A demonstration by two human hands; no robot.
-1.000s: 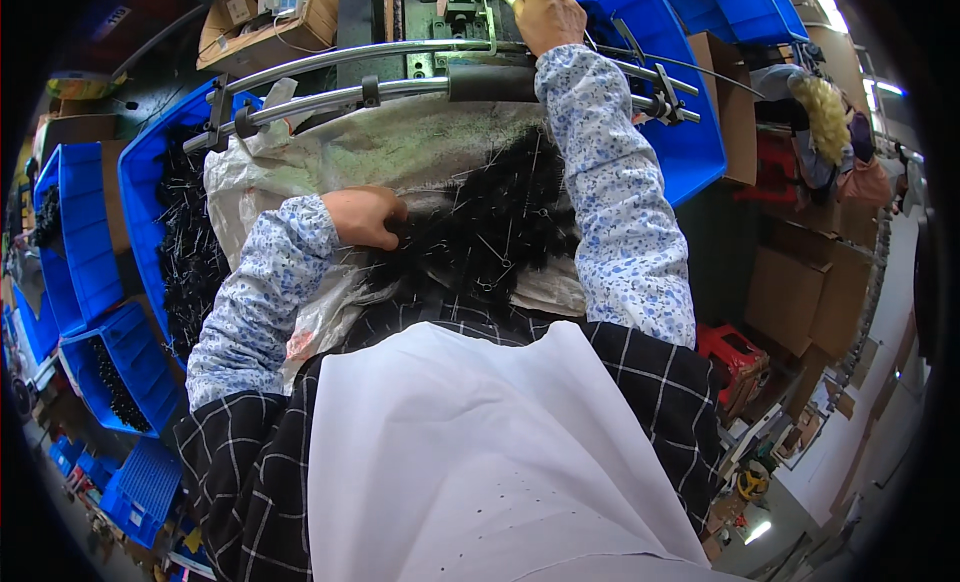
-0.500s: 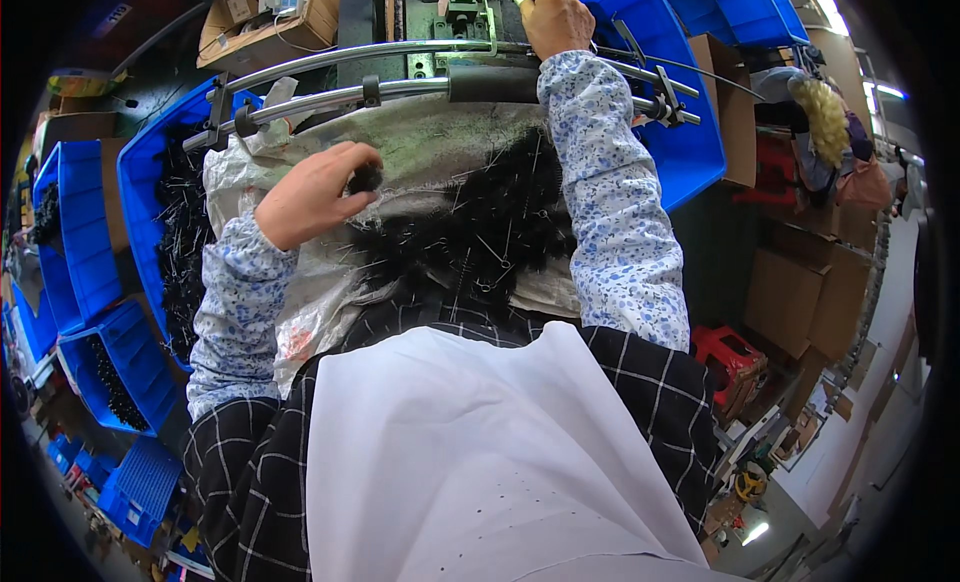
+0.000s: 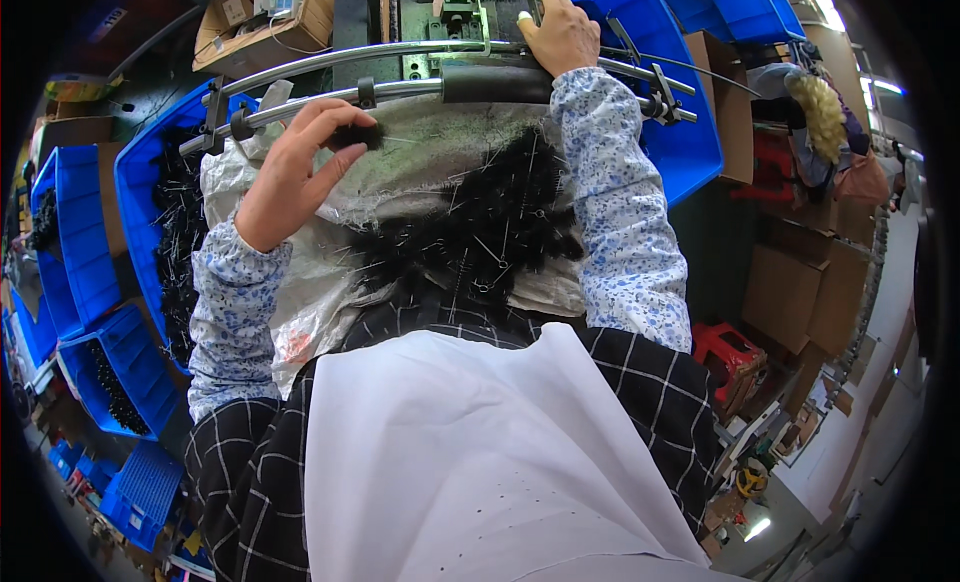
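Left hand (image 3: 295, 172) raised above the grey woven sack (image 3: 400, 182), fingers pinched shut on a small black tuft of bristly parts (image 3: 357, 137), held just below the curved metal rail (image 3: 330, 87). Right hand (image 3: 560, 32) stretched forward past the rail, resting against the machine head (image 3: 460, 7), fingertips curled at a thin wire or rod there; whether clenched around it, impossible to tell from this angle. Black roller sleeve (image 3: 495, 82) on the rail, just beneath the right wrist. Large heap of black bristle pieces (image 3: 490, 227) spread on the sack between both floral sleeves, near the checked apron edge. More of the same black pieces piled in the blue bin (image 3: 150, 212) to the left, beside the sack. Further blue crates (image 3: 75, 232) stacked at far left, some with dark contents. Cardboard box (image 3: 255, 22) above the rail at upper left. Brown cartons (image 3: 800, 282) and a small red stool (image 3: 735, 357) on the floor at right.
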